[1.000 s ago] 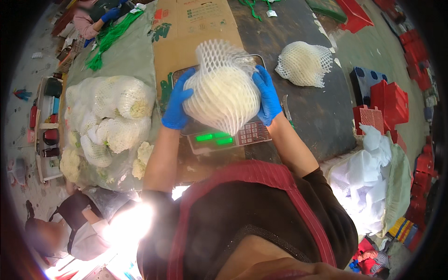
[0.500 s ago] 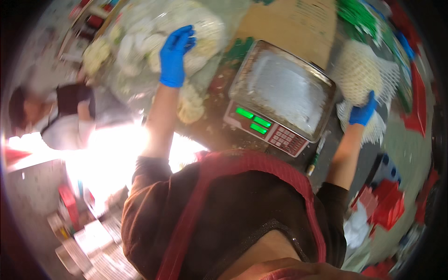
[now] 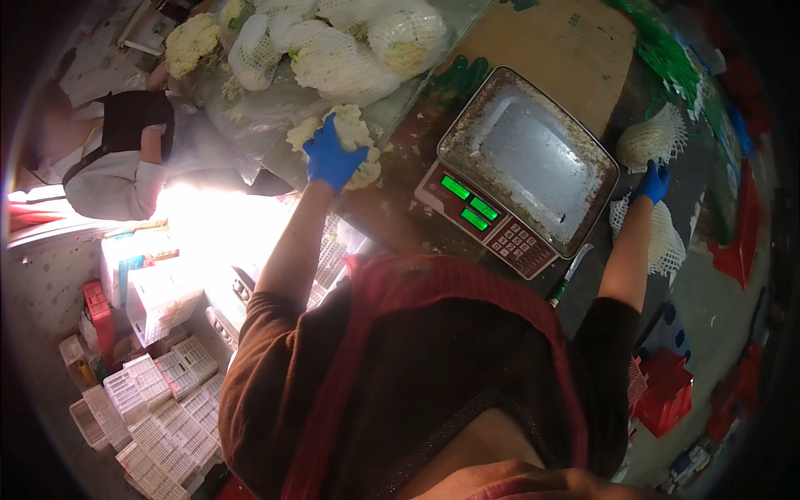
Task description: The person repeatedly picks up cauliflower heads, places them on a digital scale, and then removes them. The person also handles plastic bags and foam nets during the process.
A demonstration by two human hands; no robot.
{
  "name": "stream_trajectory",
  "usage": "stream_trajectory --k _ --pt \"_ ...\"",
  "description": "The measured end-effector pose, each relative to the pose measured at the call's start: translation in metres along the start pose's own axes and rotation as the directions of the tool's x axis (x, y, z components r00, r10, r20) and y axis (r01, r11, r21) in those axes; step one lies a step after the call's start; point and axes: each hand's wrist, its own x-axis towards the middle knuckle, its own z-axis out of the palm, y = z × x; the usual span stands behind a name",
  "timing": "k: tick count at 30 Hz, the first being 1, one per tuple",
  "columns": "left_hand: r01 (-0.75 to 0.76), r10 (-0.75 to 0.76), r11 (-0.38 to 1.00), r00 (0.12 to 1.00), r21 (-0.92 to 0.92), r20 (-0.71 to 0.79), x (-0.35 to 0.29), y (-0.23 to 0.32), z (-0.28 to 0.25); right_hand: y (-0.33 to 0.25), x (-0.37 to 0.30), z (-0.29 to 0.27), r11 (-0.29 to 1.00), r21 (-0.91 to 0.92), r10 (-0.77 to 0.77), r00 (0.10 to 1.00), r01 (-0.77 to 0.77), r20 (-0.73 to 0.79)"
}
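Observation:
My left hand [image 3: 335, 158], in a blue glove, reaches over a bare cauliflower [image 3: 360, 133] left of the scale. Its fingers are spread against the head, with the thumb out to the right, and are not closed round it. Out to the right, my blue-gloved right hand [image 3: 652, 185] is between two white foam net sleeves. Its fingertips are by the lower edge of the far netted cauliflower [image 3: 640, 146], fingers apart. The nearer foam net [image 3: 662, 242] lies beside my right wrist, partly hidden by the forearm.
A scale with a metal tray [image 3: 533, 158] and green lit displays stands between my arms. A green-handled knife [image 3: 571, 273] lies beside it. Several netted cauliflowers [image 3: 350, 62] lie on plastic sheeting at far left. A cardboard sheet [image 3: 558, 50] lies behind. Another person [image 3: 125, 158] is at left.
My left hand has drawn back from the netted cauliflowers down to the bare one. The far netted cauliflower at right has shifted away, and my right hand sits lower against it.

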Motion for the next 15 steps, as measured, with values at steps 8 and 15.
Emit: stream_trajectory --k 8,15 --pt "0.152 -0.003 0.542 0.984 -0.826 0.179 0.013 -0.032 -0.035 -0.113 -0.146 -0.095 0.959 0.259 0.114 0.993 -0.119 0.034" --pt "0.029 0.393 0.183 0.914 -0.983 0.100 0.011 0.024 -0.074 -0.086 -0.222 -0.148 0.927 0.337 0.192 0.980 -0.163 -0.052"
